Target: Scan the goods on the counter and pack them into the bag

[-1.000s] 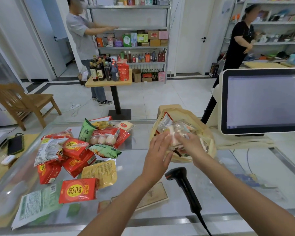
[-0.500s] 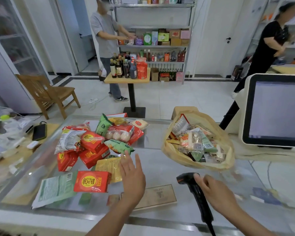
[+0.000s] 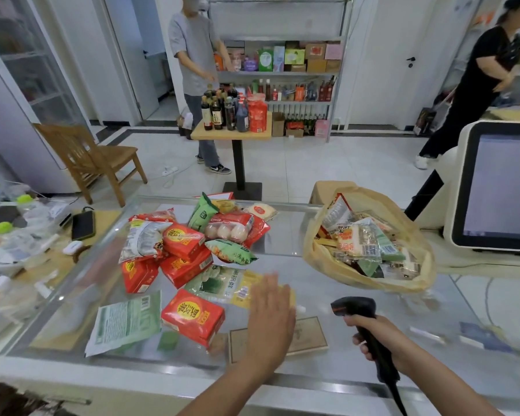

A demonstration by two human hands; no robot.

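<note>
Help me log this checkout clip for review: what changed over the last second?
Both hands pulled back from the bag, leaving the clear packet inside. The right hand dropped to the scanner and now grips its handle. The left hand swung left and is open over the yellow-green packet. The pile of goods and the bag stayed put.

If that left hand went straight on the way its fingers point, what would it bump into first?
Probably the flat yellow-and-green packet right ahead of the left hand; blur hides how high the hand is.
</note>
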